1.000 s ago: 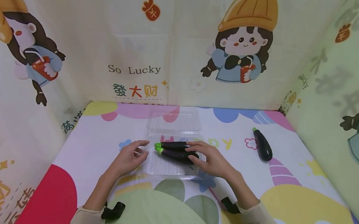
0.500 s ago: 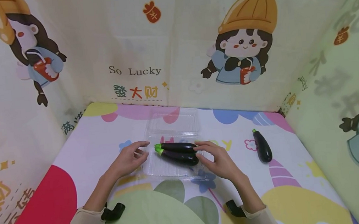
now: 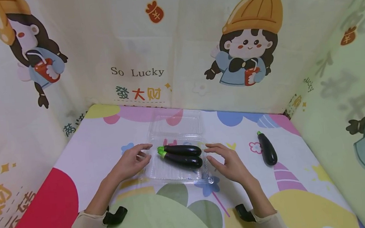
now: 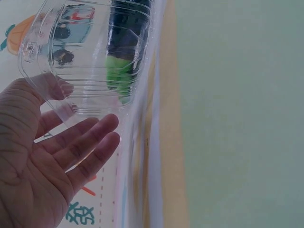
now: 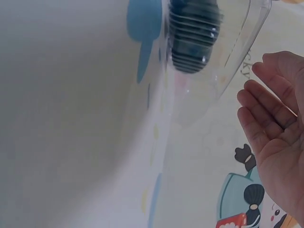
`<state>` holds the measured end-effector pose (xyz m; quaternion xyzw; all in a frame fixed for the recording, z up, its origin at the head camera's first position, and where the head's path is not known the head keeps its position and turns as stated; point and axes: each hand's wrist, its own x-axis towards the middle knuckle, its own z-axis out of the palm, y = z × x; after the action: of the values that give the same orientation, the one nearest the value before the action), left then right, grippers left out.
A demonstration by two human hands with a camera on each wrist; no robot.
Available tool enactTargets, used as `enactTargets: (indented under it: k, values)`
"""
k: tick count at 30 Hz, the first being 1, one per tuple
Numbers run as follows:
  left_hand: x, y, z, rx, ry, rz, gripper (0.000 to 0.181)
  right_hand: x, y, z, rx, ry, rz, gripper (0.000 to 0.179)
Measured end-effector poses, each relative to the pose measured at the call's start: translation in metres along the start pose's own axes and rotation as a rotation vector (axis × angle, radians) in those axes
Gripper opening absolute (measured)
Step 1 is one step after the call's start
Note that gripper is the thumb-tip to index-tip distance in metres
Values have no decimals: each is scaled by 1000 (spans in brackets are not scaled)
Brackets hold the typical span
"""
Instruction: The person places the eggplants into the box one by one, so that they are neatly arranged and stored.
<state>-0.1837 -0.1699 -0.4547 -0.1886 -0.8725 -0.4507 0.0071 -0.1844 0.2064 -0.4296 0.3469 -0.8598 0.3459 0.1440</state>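
Note:
Two dark eggplants [image 3: 183, 155] with green stem ends lie side by side in the base of a clear plastic clamshell box [image 3: 161, 172]. The box's lid [image 3: 175, 123] is folded back away from the person. At the box's left rim is the left hand [image 3: 132, 161], its fingers loosely bent and thumb apart. In the left wrist view, the left hand's fingertips [image 4: 111, 122] overlap the box's end, near a green stem [image 4: 118, 71]. The right hand [image 3: 229, 162] hovers just right of the box with relaxed fingers, holding nothing. Through the plastic, the right wrist view shows rounded eggplant ends [image 5: 192, 52].
A third eggplant [image 3: 267, 148] lies alone on the cartoon-printed tablecloth [image 3: 236, 131], to the right of the box. Printed cloth walls [image 3: 183, 48] enclose the table at the back and both sides. Black wrist mounts [image 3: 115, 215] sit by the sleeves.
The right hand has drawn back to the right, off the ends of the two eggplants and past the box's right rim. The eggplants and left hand stay where they were.

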Motion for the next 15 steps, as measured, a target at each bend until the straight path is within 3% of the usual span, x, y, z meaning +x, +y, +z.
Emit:
enactTargets:
  k: [15]
  values:
    - [-1,-1,0,-10,2,11,44,-15,11,-14,-35,46,78,27]
